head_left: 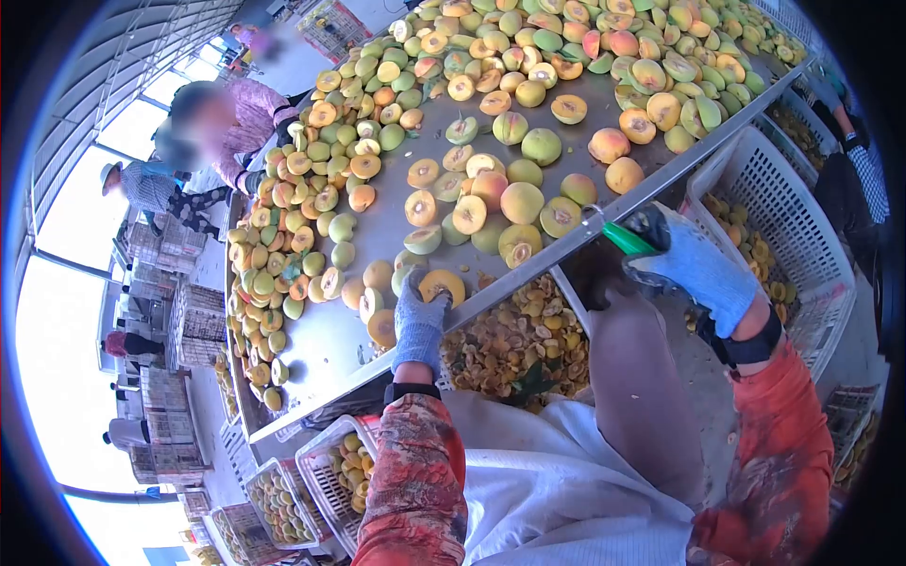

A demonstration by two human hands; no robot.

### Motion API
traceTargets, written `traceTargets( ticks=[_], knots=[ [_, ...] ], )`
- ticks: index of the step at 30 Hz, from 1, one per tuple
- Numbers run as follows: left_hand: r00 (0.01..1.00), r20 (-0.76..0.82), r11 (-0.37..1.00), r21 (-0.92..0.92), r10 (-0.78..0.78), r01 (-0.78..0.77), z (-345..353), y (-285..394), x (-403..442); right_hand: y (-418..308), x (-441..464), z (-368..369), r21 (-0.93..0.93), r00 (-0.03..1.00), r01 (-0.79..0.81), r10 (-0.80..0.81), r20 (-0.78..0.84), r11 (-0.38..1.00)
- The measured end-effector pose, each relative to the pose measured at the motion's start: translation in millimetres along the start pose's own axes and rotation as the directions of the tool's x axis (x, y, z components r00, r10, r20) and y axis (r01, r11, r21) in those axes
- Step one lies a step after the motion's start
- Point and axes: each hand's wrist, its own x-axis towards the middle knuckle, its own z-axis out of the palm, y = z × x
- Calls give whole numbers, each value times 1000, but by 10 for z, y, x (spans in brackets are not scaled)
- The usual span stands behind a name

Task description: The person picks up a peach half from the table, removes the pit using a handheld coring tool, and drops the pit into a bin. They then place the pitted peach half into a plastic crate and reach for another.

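My left hand [420, 321], in a blue and grey glove, is at the near edge of the metal table [415, 174], its fingers closed round a halved peach [442, 286] with the cut face up. My right hand [694, 264], gloved too, grips a green-handled tool [627, 238] with a small metal loop at its tip, just over the table's rim. Between and beyond the hands lie whole and halved peaches [522, 203], several showing the pit or its hollow.
Below the table edge a crate [514, 344] holds scraps and pits. White crates [793, 226] of fruit stand at right, more crates [283, 505] at lower left. Across the table a person [250, 123] leans in; another person's patterned sleeve [866, 174] shows at far right.
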Motion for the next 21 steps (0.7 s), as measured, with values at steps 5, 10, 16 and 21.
traceTargets(
  ticks=[5,10,16,21],
  knots=[
    [994,74,861,-497,-85,111,-163,17,45,302,-573,-108,580,992,-26,95,-89,814],
    [922,260,-3,-963,-287,270,-742,343,-509,79,-918,227,430,950,-288,313,13,856],
    [934,266,-141,-961,-237,238,-944,500,-1313,13,-995,1048,582,928,-333,146,344,742],
    [907,323,-210,-939,-271,272,-1045,231,-1839,-13,-1122,1371,550,885,-353,79,459,757]
  ],
)
